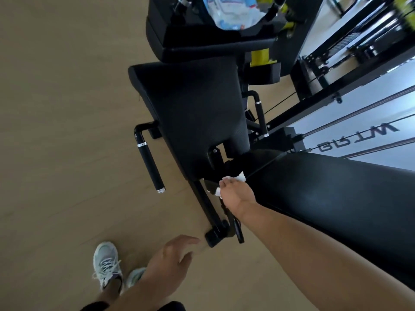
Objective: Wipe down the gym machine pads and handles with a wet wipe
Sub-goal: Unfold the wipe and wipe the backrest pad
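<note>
You are mid-wipe: your right hand point(237, 195) has its fingers curled round a crumpled white wet wipe point(233, 177), pressing it against the dark hardware just below the notch at the lower edge of the seat pad point(190, 113), at about 5 o'clock from the pad's middle and just beside the near end of the long pad point(332, 194) that runs off toward 3 o'clock. Your left hand point(170, 259) hangs free at 7 o'clock from the wipe, fingers loosely spread, holding nothing. By my judgement you are somewhere in the middle of the job, but no streaks or wet sheen show on any pad, so I cannot tell which surfaces are already done; treat the two side handles as probably still to do, since neither is being touched. Counting: one wipe; three black pads, namely the seat pad, the long pad and an upper pad point(202, 39) at 12 o'clock; two grip handles, the left handle point(149, 162) at 9 o'clock of the seat and the right handle point(261, 115) at 3 o'clock. A blurred blue-and-white packet point(233, 10) sits at the top edge, possibly the wipe pack. Two shoes point(107, 263) stand on the tan floor point(56, 108).
</note>
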A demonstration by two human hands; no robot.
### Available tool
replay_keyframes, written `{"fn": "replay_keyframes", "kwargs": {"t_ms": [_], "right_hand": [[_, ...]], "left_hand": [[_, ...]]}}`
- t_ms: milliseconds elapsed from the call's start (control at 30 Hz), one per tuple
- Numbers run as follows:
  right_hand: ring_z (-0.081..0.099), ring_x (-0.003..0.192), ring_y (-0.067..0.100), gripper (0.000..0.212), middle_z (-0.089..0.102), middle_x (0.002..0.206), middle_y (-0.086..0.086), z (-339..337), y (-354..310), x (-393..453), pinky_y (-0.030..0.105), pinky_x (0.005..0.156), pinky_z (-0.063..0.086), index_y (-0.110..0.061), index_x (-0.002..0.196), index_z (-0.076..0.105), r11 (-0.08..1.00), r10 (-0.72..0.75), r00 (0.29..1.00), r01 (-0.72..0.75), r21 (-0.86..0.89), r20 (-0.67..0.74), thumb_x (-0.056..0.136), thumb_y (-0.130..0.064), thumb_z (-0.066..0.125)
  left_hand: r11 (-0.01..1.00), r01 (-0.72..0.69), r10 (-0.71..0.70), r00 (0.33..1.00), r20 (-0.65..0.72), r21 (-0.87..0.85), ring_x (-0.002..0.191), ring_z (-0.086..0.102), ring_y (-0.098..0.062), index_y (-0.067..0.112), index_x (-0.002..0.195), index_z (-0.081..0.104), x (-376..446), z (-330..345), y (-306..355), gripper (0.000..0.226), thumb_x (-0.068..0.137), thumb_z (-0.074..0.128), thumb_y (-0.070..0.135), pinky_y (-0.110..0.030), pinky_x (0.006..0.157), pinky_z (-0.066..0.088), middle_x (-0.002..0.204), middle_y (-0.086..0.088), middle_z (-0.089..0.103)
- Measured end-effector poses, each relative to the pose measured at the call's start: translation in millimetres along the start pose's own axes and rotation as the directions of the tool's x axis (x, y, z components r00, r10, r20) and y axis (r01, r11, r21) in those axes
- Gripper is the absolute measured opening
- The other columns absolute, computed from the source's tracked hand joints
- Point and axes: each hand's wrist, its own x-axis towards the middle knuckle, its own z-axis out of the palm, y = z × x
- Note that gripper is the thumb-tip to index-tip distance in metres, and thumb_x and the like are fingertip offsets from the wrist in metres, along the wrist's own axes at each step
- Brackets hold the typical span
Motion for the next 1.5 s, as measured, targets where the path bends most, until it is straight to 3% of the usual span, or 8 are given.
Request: {"fn": "replay_keyframes", "kwargs": {"t_ms": [333,433,567,700,933,1133,1267,1500], "right_hand": [[0.067,0.103,0.026,0.036,0.060,0.126,0.007,-27,70,-114,0.037,0.066,0.051,-0.012,0.130,0.057,0.988,-0.001,0.997,-0.011,0.152,0.082,0.096,-0.003,0.047],[0.069,0.094,0.022,0.028,0.064,0.116,0.002,-21,71,-133,0.032,0.068,0.054,-0.014,0.122,0.062,0.991,0.003,0.999,-0.009,0.131,0.041,0.096,-0.018,0.052],[0.059,0.115,0.026,0.040,0.047,0.142,0.007,-10,60,-131,0.036,0.075,0.050,-0.011,0.136,0.058,0.997,-0.033,0.999,0.032,0.073,0.011,0.108,-0.034,0.041],[0.055,0.121,0.027,0.032,0.047,0.142,0.008,-16,46,-100,0.037,0.077,0.049,-0.012,0.132,0.059,0.992,-0.022,1.000,0.024,0.122,-0.014,0.103,-0.015,0.046],[0.065,0.104,0.024,0.031,0.065,0.120,0.006,-21,36,-88,0.034,0.082,0.055,-0.010,0.127,0.059,0.956,0.163,0.985,-0.142,0.256,-0.062,0.097,-0.005,0.051],[0.067,0.095,0.020,0.026,0.070,0.103,0.002,-32,60,-158,0.027,0.072,0.041,-0.014,0.109,0.067,0.948,0.247,0.969,-0.242,0.208,0.003,0.092,0.002,0.055],[0.066,0.103,0.021,0.027,0.070,0.108,0.001,-26,78,-198,0.028,0.071,0.038,-0.017,0.114,0.064,0.917,0.344,0.939,-0.337,0.214,0.007,0.093,-0.002,0.055],[0.049,0.133,0.032,0.043,0.051,0.143,0.017,-12,54,-147,0.040,0.117,0.035,-0.001,0.145,0.046,0.945,0.299,0.954,-0.296,0.141,0.004,0.105,-0.016,0.037]], "left_hand": [[1.000,0.012,-0.014,0.992,0.126,0.011,0.117,0.058,0.002,0.046,0.110,0.058,-35,-12,63,0.046,0.096,0.052,0.003,-0.009,0.100,0.042,0.122,0.015,0.064],[0.999,-0.022,0.024,0.993,0.113,-0.023,0.110,0.056,0.007,0.028,0.123,0.064,-33,-13,76,0.038,0.098,0.052,0.003,-0.008,0.100,0.042,0.117,0.019,0.062],[0.999,-0.006,0.011,0.993,0.119,-0.045,0.103,0.054,0.017,0.038,0.115,0.062,-37,-22,77,0.036,0.100,0.051,0.007,-0.006,0.093,0.045,0.111,0.031,0.060],[1.000,-0.001,0.003,0.996,0.086,-0.024,0.107,0.061,0.012,0.042,0.108,0.064,-44,-31,50,0.036,0.099,0.054,0.008,-0.023,0.100,0.050,0.108,0.024,0.070],[0.991,0.133,-0.133,0.991,-0.005,-0.025,0.096,0.063,0.016,0.044,0.098,0.065,-55,-51,16,0.039,0.099,0.055,0.006,-0.005,0.081,0.048,0.099,0.023,0.073],[0.997,0.010,-0.005,0.998,0.068,-0.076,0.095,0.065,0.010,0.041,0.094,0.066,-27,-19,64,0.046,0.095,0.055,-0.004,-0.020,0.096,0.051,0.095,0.020,0.073],[0.989,-0.139,0.145,0.982,0.125,-0.050,0.094,0.063,0.014,0.054,0.096,0.059,-19,1,106,0.044,0.100,0.053,0.010,-0.015,0.086,0.053,0.098,0.031,0.067],[0.992,-0.113,0.117,0.990,0.079,-0.058,0.096,0.068,0.005,0.051,0.098,0.066,-35,0,90,0.043,0.096,0.059,0.009,-0.029,0.091,0.057,0.097,0.030,0.072]]}}
